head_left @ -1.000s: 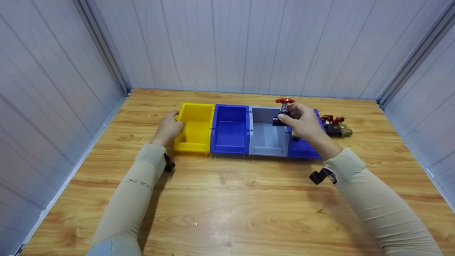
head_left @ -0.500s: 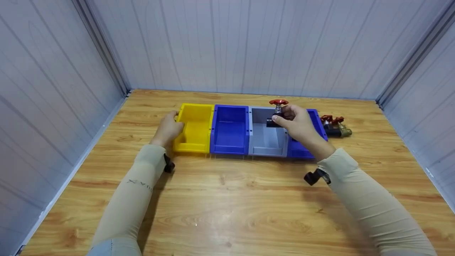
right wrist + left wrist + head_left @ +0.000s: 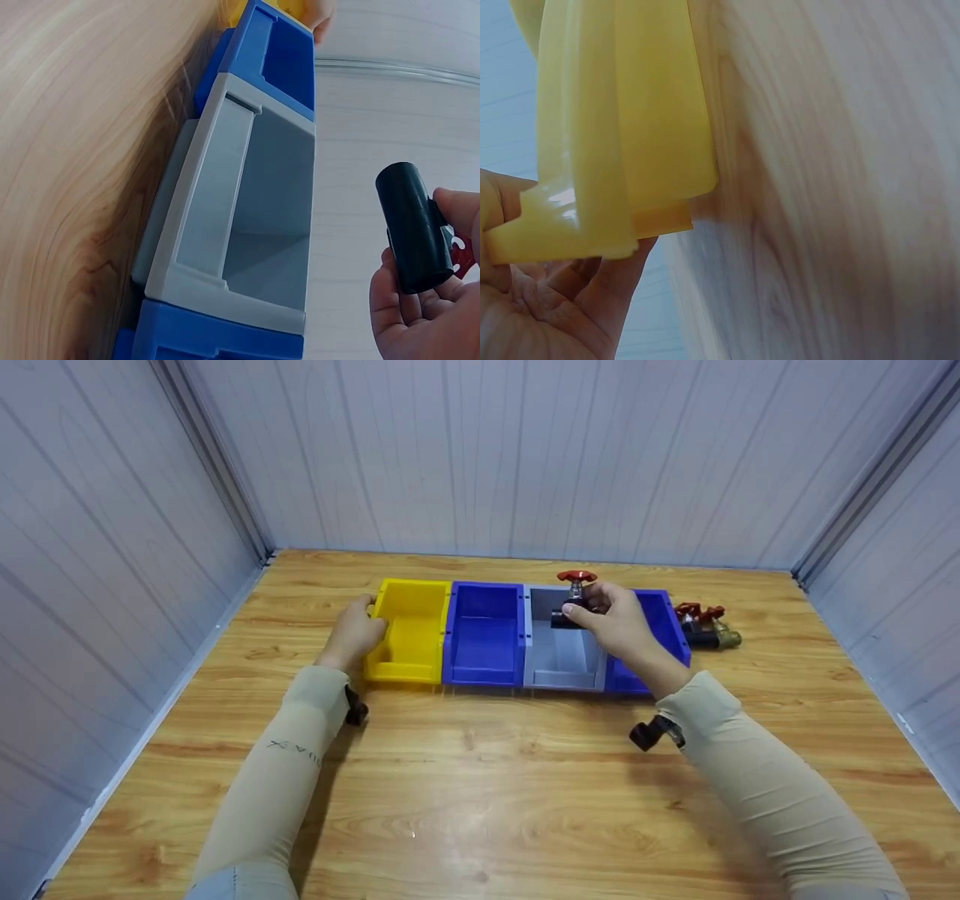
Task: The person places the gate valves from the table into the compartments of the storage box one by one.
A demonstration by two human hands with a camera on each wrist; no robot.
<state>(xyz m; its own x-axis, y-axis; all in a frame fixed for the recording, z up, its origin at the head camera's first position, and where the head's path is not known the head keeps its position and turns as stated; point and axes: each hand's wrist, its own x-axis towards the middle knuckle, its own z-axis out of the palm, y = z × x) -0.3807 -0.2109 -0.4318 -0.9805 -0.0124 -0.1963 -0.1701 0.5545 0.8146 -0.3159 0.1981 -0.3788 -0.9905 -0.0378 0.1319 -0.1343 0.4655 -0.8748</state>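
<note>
A valve (image 3: 574,604) with a black tubular body and a red handwheel is pinched in my right hand (image 3: 626,626), held above the grey bin (image 3: 562,679). In the right wrist view its black body (image 3: 414,225) shows in front of the fingers, the red wheel partly hidden behind them. My left hand (image 3: 352,634) grips the outer side wall of the yellow bin (image 3: 405,670) at the row's left end. From the left wrist, the thumb and fingers (image 3: 619,292) appear on either side of the yellow wall.
A blue bin (image 3: 484,675) stands between the yellow and grey bins, and another blue bin (image 3: 660,622) ends the row on the right. Beyond it, several valves (image 3: 705,634) with red wheels lie on the wooden table (image 3: 465,780). Pale panel walls (image 3: 510,457) enclose the table.
My right hand has carried the valve leftward, from the border of the grey and right blue bins to over the grey bin. The left hand has stayed on the yellow bin.
</note>
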